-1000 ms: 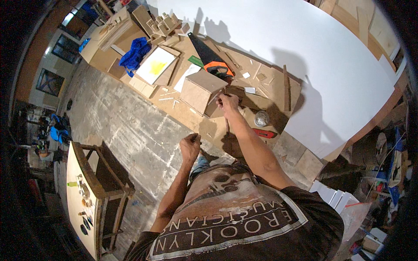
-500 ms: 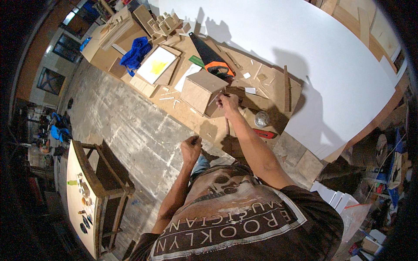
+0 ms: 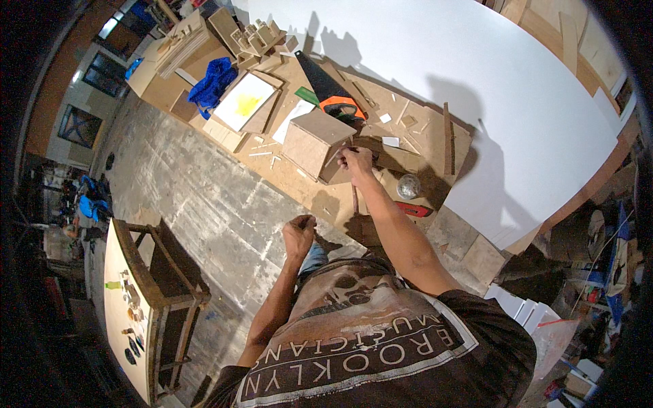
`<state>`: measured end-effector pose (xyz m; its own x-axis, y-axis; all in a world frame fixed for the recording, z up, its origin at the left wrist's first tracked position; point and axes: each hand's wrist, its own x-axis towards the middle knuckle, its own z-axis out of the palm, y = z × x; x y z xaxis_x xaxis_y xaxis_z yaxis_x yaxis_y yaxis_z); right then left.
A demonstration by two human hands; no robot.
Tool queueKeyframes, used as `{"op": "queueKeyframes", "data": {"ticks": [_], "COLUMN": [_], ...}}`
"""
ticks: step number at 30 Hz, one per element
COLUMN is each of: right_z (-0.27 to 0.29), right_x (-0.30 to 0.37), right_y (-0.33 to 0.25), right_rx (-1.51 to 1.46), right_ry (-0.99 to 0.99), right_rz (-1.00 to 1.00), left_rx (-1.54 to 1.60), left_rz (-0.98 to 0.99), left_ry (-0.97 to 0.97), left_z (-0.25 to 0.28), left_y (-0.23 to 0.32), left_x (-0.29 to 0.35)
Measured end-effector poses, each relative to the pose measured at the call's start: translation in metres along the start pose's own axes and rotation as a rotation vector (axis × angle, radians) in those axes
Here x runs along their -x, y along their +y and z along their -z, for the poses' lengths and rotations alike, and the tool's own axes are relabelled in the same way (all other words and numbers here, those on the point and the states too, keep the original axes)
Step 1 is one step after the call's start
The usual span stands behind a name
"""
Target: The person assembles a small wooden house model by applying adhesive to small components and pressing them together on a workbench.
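A small box of thin plywood (image 3: 308,147) lies on the cluttered workbench (image 3: 325,202), its open side facing right. My right hand (image 3: 356,162) is at that open side, fingers pinched together next to the edge. Whatever those fingers hold is too small to make out. Below, a hammer-like wooden handle or stick (image 3: 355,198) lies partly under my right forearm. My left hand (image 3: 298,234) hangs in front of the bench edge, its fingers curled closed; their contents, if any, are hidden.
Behind the box lies a handsaw (image 3: 325,85) with an orange handle. A clear round container (image 3: 409,185) and a red tool (image 3: 413,209) sit right of my forearm. Leftward are a yellow-stained white board (image 3: 243,102) and blue cloth (image 3: 212,83). A low table (image 3: 126,319) stands lower left.
Hardly anything differs. My right hand's fingers have shifted very slightly at the box's open side, and my left hand has tilted a little.
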<state>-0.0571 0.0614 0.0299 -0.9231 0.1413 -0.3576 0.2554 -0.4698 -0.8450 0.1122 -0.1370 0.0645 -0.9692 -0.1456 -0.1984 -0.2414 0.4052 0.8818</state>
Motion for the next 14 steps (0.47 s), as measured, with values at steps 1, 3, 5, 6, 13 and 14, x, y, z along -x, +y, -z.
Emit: {"op": "queueKeyframes", "data": {"ticks": [1,3,5,6,13,14], "right_z": [0.0,-0.001,-0.002,-0.002,-0.003,-0.002], "right_x": [0.002,0.009,0.016,0.022,0.082,0.085], "right_y": [-0.002,-0.008,-0.014,-0.015,-0.021,-0.016], "right_rx": [0.0,-0.022,-0.031,-0.04,-0.145,-0.151], "right_ry": [0.001,-0.032,-0.025,-0.02,-0.216,-0.235], "right_rz": [0.001,-0.03,-0.063,-0.101,-0.104,-0.078], "left_rx": [0.001,-0.021,-0.082,-0.144,0.191,0.225], "left_rz": [0.0,-0.078,-0.146,-0.21,-0.104,0.003], "left_ry": [-0.001,-0.018,0.009,0.039,-0.054,-0.161], "left_z": [-0.001,0.0,-0.003,-0.006,-0.025,-0.023], "left_y": [0.001,0.005,0.013,0.017,0.087,0.089], "left_x": [0.0,-0.001,-0.01,-0.015,-0.034,-0.035]}}
